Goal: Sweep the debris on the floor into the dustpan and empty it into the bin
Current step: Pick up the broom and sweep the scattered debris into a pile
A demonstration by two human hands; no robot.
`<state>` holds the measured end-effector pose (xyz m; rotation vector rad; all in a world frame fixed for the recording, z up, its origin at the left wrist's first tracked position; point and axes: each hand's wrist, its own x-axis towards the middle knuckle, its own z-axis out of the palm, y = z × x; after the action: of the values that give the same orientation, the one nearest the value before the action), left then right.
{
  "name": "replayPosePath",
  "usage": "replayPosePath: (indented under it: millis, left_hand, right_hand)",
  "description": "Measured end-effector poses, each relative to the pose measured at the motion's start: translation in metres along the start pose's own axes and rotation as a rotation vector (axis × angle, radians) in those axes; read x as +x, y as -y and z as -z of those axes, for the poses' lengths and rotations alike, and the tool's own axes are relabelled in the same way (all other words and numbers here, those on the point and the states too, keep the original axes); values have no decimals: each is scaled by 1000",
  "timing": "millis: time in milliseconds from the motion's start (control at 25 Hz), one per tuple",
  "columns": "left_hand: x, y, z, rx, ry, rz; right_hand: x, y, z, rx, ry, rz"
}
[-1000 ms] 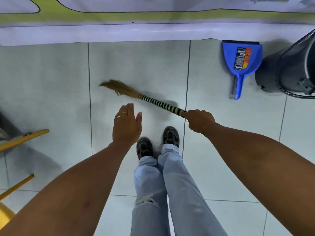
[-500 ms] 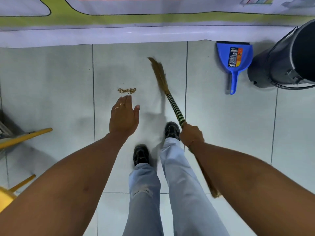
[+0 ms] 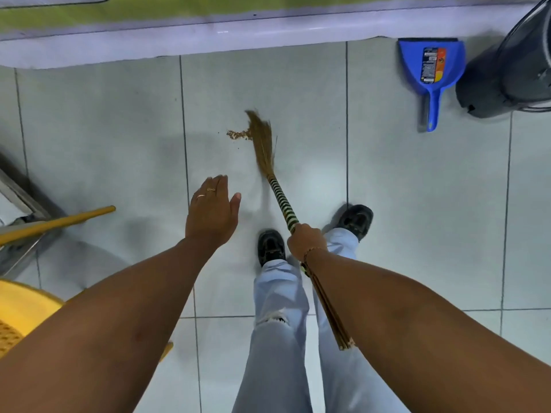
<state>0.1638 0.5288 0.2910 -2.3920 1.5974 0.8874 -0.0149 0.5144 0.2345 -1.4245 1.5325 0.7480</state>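
**Broom at the debris, dustpan parked by the bin**

The tiled floor point(image 3: 402, 204) fills the view, mostly bare, so the sweep has open room. At the far right edge the dark bin point(image 3: 507, 76) stands against the wall base, only partly in frame. Just beside it on its left the blue dustpan point(image 3: 430, 67) lies flat, mouth toward the wall and handle pointing back at the person, probably parked there so the emptying step is a short reach. It is well apart from the mess, so nothing is collected yet.

The broom point(image 3: 262, 138) runs from the person's side out to the middle of the floor, held low on its striped grip so the bristle tip slants down onto the tiles (bristles blurred, likely mid-stroke). The right hand point(image 3: 305, 241) has its fingers wrapped tight round that grip, the loose tail of sticks trailing under the forearm.

The left hand point(image 3: 213, 213) hovers out front holding nothing, fingers straight and close together, thumb out, seemingly just for balance.

The debris point(image 3: 238, 134), a small brown crumb pile, sits on the floor touching the left side of the bristles, which suggests it is being pushed or gathered; a few stray specks lie just below it.
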Motion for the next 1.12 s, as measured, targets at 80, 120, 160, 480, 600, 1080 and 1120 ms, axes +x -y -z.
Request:
replayPosePath:
  millis: [80,120,160,480,600,1080,1120]
  left_hand:
    - [0,10,1,-2,-5,7]
    - [0,15,0,-7,-7,10]
    - [0,18,0,-11,-10,9]
    - [-3,24,8,-44,-7,1]
    - [-8,14,16,-52,-9,-12]
    - [29,-82,30,-74,7,-134]
    - [34,-95,28,-76,9,-142]
  right_hand:
    - [6,12,-5,69,0,-24]
    - [8,18,-8,100,6,-40]
    - [10,25,-10,123,11,-59]
    - [-10,26,-3,97,-50,17]
    - [-34,5,8,95,-171,91]
    - [-14,-13,105,421,-295,-53]
    - [-8,-19,114,473,-283,-91]
